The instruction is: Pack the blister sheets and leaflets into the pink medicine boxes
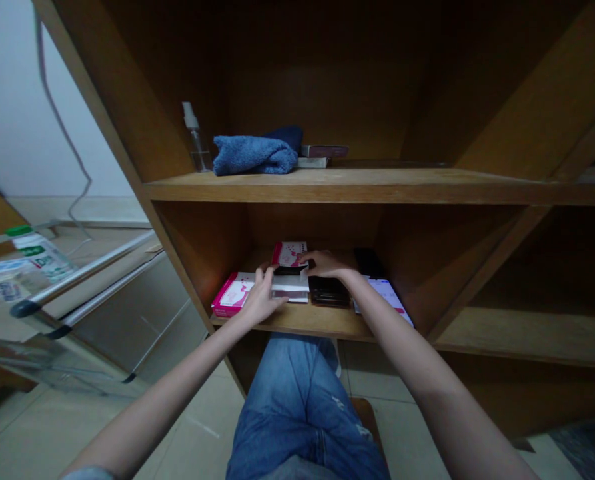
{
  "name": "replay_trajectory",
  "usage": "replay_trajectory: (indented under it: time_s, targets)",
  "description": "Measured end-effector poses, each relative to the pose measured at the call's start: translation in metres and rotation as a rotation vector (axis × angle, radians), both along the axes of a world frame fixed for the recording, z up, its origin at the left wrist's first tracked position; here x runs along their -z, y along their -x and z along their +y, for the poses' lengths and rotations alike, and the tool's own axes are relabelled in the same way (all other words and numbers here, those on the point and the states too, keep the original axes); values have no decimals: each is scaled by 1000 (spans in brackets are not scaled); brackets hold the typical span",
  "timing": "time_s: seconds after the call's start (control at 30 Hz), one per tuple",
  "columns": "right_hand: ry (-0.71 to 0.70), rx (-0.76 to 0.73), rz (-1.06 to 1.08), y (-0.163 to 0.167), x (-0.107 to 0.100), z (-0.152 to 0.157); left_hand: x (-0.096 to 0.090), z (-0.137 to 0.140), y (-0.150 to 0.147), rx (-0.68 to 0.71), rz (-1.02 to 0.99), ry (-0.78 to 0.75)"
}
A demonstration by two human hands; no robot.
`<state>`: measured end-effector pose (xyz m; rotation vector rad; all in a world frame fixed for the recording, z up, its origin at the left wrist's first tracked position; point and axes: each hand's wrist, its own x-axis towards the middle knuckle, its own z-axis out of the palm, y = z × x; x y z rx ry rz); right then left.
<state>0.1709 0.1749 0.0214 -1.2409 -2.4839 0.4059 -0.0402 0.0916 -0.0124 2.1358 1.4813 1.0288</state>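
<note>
On the lower shelf, a flat white box with a dark top lies between my hands, on a small stack of pale flat pieces. My left hand grips its left side, fingers at the back and thumb near the front. At its back right corner, my right hand has its fingers curled onto the box. A pink and white box lies left of my left hand. Behind my fingers is another pink and white box. Dark flat cases lie stacked beneath my right wrist.
A pale printed box lies beside my right forearm. The upper shelf holds a spray bottle, a folded blue towel and thin boxes. At left, a metal-framed rack carries a green-capped bottle.
</note>
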Motion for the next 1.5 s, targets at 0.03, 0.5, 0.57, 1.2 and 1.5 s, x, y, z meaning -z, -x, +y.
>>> replay_trajectory:
  time_s: [0.03,0.5,0.57,1.2,1.5]
  targets:
    - [-8,8,-3,0,1,1,2,1,-1,28,-9,-20]
    - [-72,52,-38,3,8,3,-3,28,-13,38,-240,-122]
    - [-67,45,-34,3,8,3,-6,31,-16,-22,-312,-86]
    - [14,7,34,0,10,6,-1,102,-15,-69,-266,77]
    - [5,-9,46,1,8,3,-16,80,-13,-98,-16,56]
